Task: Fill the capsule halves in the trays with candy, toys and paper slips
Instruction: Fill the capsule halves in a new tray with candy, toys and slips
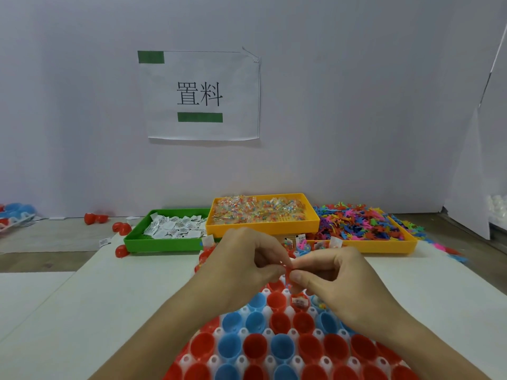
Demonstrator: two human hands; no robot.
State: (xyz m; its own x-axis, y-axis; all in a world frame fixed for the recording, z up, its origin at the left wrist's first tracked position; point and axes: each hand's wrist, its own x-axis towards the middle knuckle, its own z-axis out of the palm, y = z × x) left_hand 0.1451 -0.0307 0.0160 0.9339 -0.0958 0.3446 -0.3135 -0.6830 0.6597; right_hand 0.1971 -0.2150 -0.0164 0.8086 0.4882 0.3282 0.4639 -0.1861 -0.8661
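Note:
A white tray (295,360) in front of me holds several red and blue capsule halves (277,348); two far ones under my right hand hold a paper slip and candy. My left hand (241,263) and my right hand (333,272) meet above the tray's far rows. Both pinch a small red rubbery toy (287,274) that hangs between their fingertips. A green tray of paper slips (175,227), an orange tray of candy packets (260,211) and a yellow tray of coloured toys (359,223) stand behind the hands.
Loose red capsule halves (122,229) lie left of the green tray. More blue and red halves (16,212) sit at the far left edge. A white wall with a paper sign (200,96) closes off the back. Stray toys (450,249) spill to the right of the yellow tray.

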